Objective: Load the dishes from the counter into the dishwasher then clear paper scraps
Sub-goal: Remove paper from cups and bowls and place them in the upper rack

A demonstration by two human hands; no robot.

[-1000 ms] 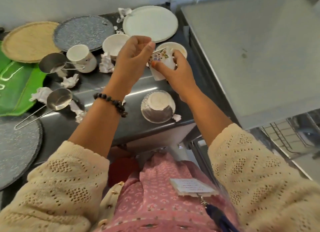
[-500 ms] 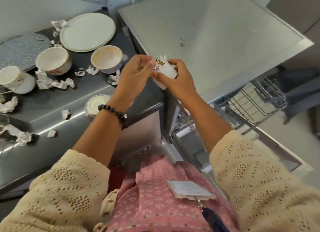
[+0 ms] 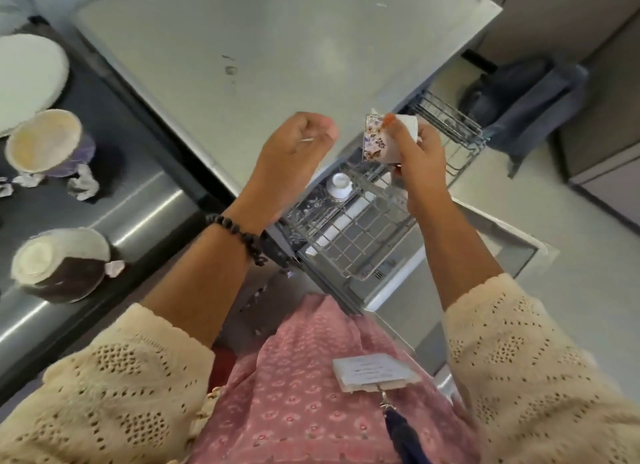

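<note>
Gripping the floral cup (image 3: 377, 141) round its body, probably light, smooth and breakable, the right hand (image 3: 420, 158) is hovering above the dishwasher rack (image 3: 353, 231), with the left hand (image 3: 294, 148) at nine o'clock, loosely curled, holding nothing.

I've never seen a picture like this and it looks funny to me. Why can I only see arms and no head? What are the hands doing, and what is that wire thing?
The camera sits on the person's head and looks down, so you see only their arms and clothes. The right hand holds a small flowered cup. The left hand is loosely curled and seems to hold nothing. Below them is the wire rack of an open dishwasher, with one white cup already upside down in it. On the left, the dark counter has a white plate, two bowls and crumpled paper scraps.
</note>
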